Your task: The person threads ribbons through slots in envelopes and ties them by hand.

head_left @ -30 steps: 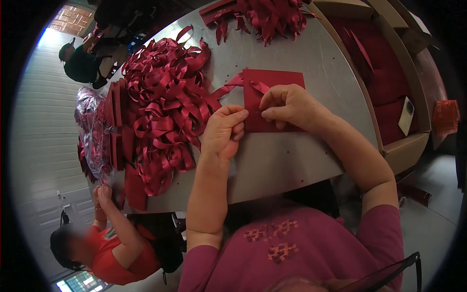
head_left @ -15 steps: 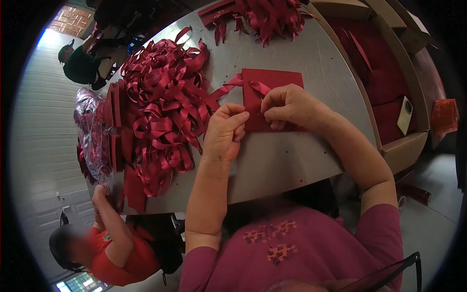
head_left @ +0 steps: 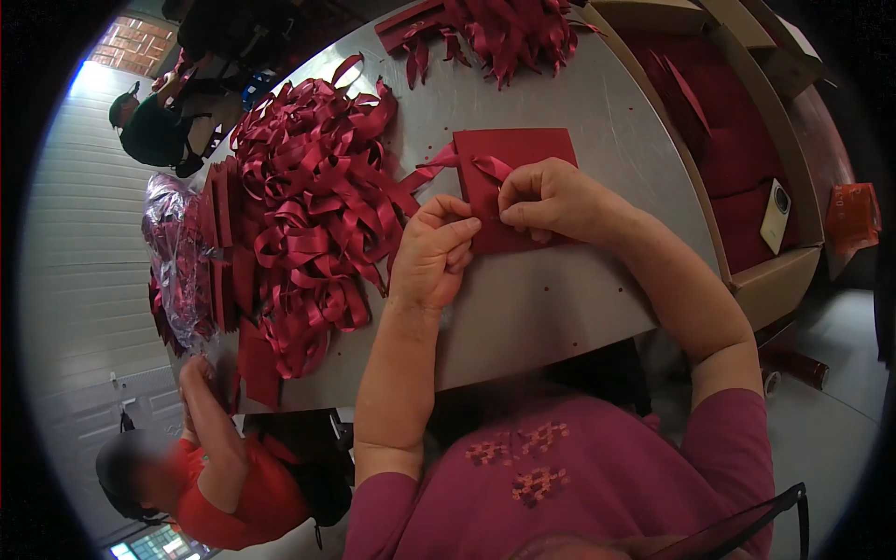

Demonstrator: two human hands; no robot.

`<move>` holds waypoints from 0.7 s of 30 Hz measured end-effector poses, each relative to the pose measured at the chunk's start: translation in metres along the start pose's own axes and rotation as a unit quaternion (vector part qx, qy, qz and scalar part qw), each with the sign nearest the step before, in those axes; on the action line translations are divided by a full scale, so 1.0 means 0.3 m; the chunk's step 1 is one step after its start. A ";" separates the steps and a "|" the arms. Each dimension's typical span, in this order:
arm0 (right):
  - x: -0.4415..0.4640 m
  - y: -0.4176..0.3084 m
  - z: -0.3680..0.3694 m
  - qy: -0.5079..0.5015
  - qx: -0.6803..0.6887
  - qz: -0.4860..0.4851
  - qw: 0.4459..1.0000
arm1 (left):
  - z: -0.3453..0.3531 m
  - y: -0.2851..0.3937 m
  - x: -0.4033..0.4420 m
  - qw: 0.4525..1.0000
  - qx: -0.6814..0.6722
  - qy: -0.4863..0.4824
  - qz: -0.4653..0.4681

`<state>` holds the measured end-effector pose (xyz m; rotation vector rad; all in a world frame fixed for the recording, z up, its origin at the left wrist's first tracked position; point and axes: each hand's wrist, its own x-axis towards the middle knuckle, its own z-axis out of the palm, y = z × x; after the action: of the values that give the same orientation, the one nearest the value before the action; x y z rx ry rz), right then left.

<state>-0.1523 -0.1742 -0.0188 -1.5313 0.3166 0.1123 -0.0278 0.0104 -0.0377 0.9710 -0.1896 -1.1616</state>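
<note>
A flat dark red card or folder [head_left: 513, 149] lies on the metal table, with a pink-red ribbon [head_left: 433, 171] running to its upper left corner and a short ribbon end [head_left: 491, 167] on its face. At the card's left edge, my left hand [head_left: 437, 247] is closed in a pinch. My right hand [head_left: 541, 201] is also pinched, over the middle of the card and just below the short ribbon end. Whatever lies between the fingers of either hand is too small to make out.
A large heap of red ribbons [head_left: 317, 205] lies left of the card. More ribbons [head_left: 513, 33] lie at the back. Beyond the table's right edge is a cardboard box [head_left: 775, 280] with a phone [head_left: 776, 217] in it. A co-worker in red [head_left: 243, 495] is at the lower left.
The card has shifted slightly left and turned a little. Both hands keep their pinches close together. The co-worker's arms at the lower left have moved.
</note>
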 end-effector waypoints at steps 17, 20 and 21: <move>0.009 0.039 0.067 0.138 -0.176 -0.186 0.957 | 0.034 -0.015 0.002 0.995 0.009 0.089 0.035; 0.020 0.063 0.079 0.177 -0.185 -0.221 0.941 | 0.034 -0.019 0.003 0.995 0.010 0.090 0.039; 0.023 0.068 0.080 0.177 -0.185 -0.221 0.941 | 0.034 -0.020 0.004 0.995 0.007 0.088 0.041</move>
<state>-0.1480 -0.1503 -0.0401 -1.9625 0.2328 -0.4899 -0.0374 0.0036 -0.0364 1.0632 -0.0962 -0.9951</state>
